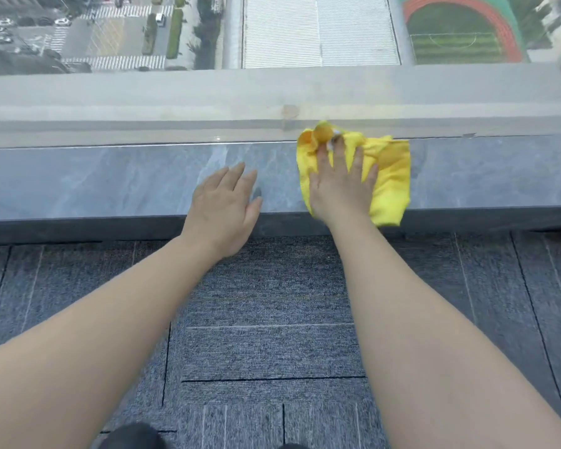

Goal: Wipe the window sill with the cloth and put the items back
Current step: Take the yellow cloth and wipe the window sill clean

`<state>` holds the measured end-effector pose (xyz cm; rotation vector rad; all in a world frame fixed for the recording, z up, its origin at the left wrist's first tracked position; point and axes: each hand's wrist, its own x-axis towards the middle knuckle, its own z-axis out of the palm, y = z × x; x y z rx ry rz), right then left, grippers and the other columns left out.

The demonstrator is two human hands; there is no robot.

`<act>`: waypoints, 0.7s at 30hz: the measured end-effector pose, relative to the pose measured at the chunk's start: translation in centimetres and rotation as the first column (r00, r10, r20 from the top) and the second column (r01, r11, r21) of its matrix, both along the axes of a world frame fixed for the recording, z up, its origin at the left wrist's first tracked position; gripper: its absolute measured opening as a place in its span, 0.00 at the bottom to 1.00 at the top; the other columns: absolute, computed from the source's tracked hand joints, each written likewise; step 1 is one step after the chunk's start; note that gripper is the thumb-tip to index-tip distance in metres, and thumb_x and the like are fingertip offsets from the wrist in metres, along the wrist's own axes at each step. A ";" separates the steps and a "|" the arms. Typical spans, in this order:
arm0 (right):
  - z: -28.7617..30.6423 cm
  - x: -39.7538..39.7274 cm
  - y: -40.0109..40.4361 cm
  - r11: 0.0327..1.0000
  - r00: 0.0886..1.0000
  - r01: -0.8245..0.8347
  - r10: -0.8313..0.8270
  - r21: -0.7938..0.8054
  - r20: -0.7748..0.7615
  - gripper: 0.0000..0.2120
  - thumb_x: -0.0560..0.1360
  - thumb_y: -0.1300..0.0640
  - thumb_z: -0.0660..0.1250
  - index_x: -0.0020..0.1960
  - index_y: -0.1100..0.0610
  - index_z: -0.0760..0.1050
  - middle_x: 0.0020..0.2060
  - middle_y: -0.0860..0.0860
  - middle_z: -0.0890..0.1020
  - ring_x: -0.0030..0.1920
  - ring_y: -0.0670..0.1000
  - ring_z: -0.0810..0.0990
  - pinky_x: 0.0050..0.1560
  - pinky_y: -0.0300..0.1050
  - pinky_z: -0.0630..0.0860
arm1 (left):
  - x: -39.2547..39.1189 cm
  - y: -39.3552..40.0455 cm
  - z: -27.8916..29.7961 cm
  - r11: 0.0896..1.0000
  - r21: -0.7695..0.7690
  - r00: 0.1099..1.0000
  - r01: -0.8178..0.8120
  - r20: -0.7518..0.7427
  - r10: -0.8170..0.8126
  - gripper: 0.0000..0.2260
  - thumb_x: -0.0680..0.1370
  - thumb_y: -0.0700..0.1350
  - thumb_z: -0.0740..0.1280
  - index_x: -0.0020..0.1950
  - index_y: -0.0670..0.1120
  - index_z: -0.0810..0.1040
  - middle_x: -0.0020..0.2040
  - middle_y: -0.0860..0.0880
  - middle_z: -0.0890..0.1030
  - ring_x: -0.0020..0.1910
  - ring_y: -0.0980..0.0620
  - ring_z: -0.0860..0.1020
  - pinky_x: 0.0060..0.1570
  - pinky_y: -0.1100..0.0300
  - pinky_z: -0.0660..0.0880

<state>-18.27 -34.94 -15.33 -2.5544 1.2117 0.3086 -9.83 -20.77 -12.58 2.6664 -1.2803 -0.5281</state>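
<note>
Our right hand presses the yellow cloth flat on the grey window sill, fingers spread; our left hand rests open beside it.

The long grey stone window sill is running from 9 o'clock to 3 o'clock, behind the grey carpet-tile floor. The crumpled yellow cloth is lying on the sill at 1 o'clock. The right hand is lying flat on the cloth. The left hand is sitting just beside it at 11 o'clock, over the sill's front edge.
</note>
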 end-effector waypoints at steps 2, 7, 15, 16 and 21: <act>0.0 0.5 1.3 0.987 0.986 -0.163 0.163 -0.006 0.028 0.25 0.81 0.47 0.43 0.76 0.47 0.43 0.77 0.45 0.44 0.77 0.55 0.40 0.74 0.60 0.39 | 0.4 -0.5 0.4 1.000 -0.005 1.000 0.014 -0.008 -0.014 0.24 0.78 0.52 0.49 0.73 0.45 0.56 0.76 0.43 0.57 0.75 0.44 0.54 0.73 0.50 0.49; 0.4 -0.6 0.2 0.974 0.974 -0.225 0.225 0.014 -0.023 0.25 0.80 0.44 0.44 0.75 0.44 0.44 0.77 0.44 0.44 0.77 0.52 0.40 0.74 0.59 0.38 | 1.4 -2.9 0.2 0.998 -0.054 0.995 0.040 -0.088 -0.044 0.23 0.79 0.51 0.51 0.73 0.44 0.56 0.76 0.42 0.57 0.75 0.43 0.55 0.73 0.51 0.50; 1.1 -4.5 -1.6 0.988 0.976 0.147 -0.140 0.036 -0.165 0.26 0.78 0.38 0.44 0.74 0.37 0.42 0.76 0.44 0.38 0.75 0.60 0.32 0.67 0.75 0.38 | -0.5 -4.9 -0.9 0.991 -0.072 0.972 0.116 -0.196 -0.128 0.32 0.73 0.58 0.43 0.72 0.43 0.57 0.76 0.41 0.57 0.74 0.42 0.56 0.72 0.49 0.51; 1.0 -4.9 -1.7 0.989 0.981 0.145 -0.139 0.040 -0.136 0.26 0.78 0.39 0.45 0.74 0.38 0.43 0.77 0.44 0.40 0.75 0.59 0.33 0.68 0.73 0.39 | -0.8 -5.2 -1.2 0.989 -0.082 0.974 0.125 -0.178 -0.138 0.36 0.70 0.60 0.40 0.72 0.43 0.58 0.75 0.41 0.58 0.74 0.42 0.56 0.72 0.49 0.52; -0.1 -6.5 -4.1 0.990 0.992 0.123 -0.125 -0.075 -0.025 0.27 0.79 0.44 0.46 0.76 0.48 0.46 0.78 0.48 0.47 0.77 0.55 0.42 0.73 0.63 0.47 | -1.7 -7.9 -2.1 0.982 -0.120 0.982 0.148 -0.104 -0.161 0.40 0.65 0.60 0.36 0.72 0.42 0.58 0.75 0.41 0.58 0.74 0.41 0.57 0.73 0.48 0.51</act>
